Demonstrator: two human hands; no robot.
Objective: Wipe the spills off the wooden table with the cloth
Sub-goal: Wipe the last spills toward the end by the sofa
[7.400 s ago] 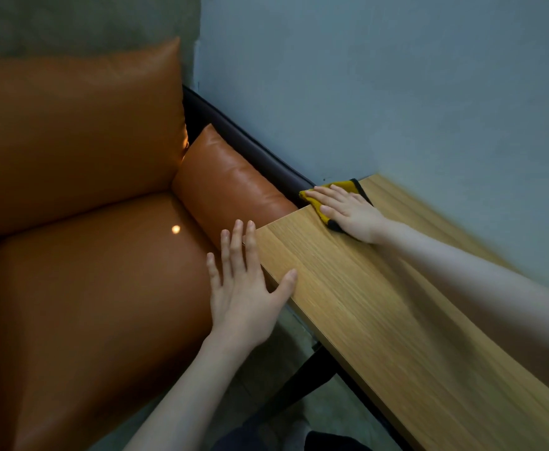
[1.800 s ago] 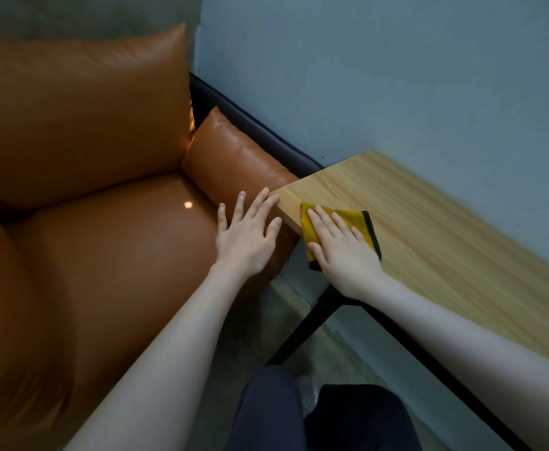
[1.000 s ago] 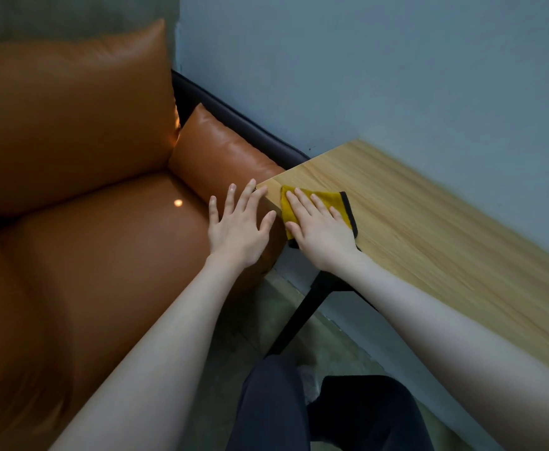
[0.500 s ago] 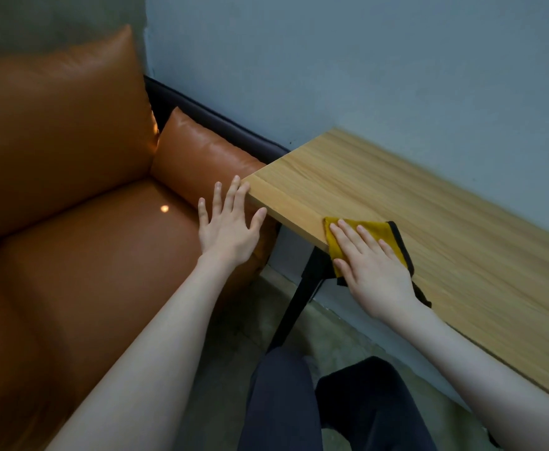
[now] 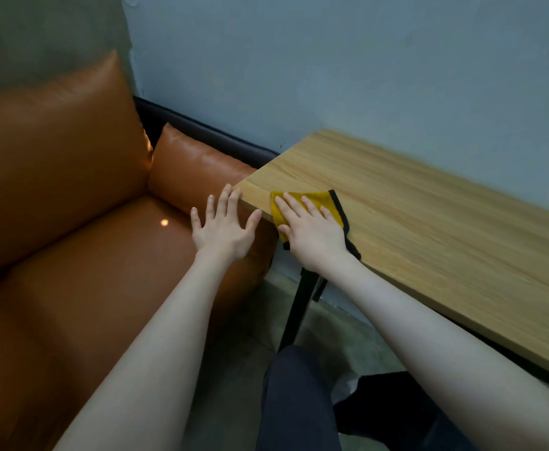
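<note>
A person's right hand (image 5: 312, 232) lay flat, fingers straight and slightly spread, pressing a yellow cloth (image 5: 312, 203) with black trim onto the near corner of the wooden surface (image 5: 429, 222); part of the cloth hung over the front edge. The left hand (image 5: 222, 227) was open with fingers splayed, its fingertips at the surface's corner, above the orange leather sofa (image 5: 71, 222). Both forearms were extended forward.
</note>
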